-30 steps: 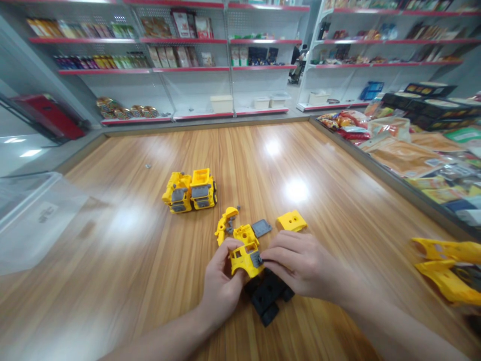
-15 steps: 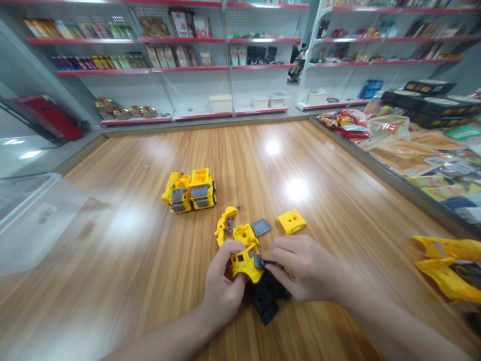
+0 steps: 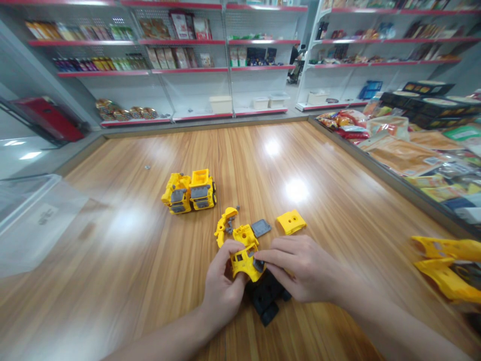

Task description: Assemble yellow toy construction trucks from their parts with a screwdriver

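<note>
A yellow toy truck cab (image 3: 242, 268) with window openings is gripped between the thumb and fingers of my left hand (image 3: 223, 281). My right hand (image 3: 302, 265) pinches a small dark grey grille-like piece (image 3: 258, 265) against the cab's right side; its fingertips partly cover the piece. Below the hands lies a black toy chassis (image 3: 266, 296) with wheels, partly hidden. Just beyond the cab are a yellow body part (image 3: 245, 233), a curved yellow digger arm (image 3: 221, 228) with grey bits, and a flat grey plate (image 3: 261, 227). A yellow panel with two holes (image 3: 291, 221) rests farther right.
Two yellow toy trucks (image 3: 190, 191) stand side by side at centre left. A clear plastic bin (image 3: 41, 225) is at the left edge, larger yellow toy parts (image 3: 447, 265) at the right. Packaged snacks (image 3: 398, 150) lie beyond the table's right rim; shelves line the back.
My right fingertips have shifted slightly inward over the grey piece, which now sits tilted and more covered against the cab. My left hand holds the cab in nearly the same place.
</note>
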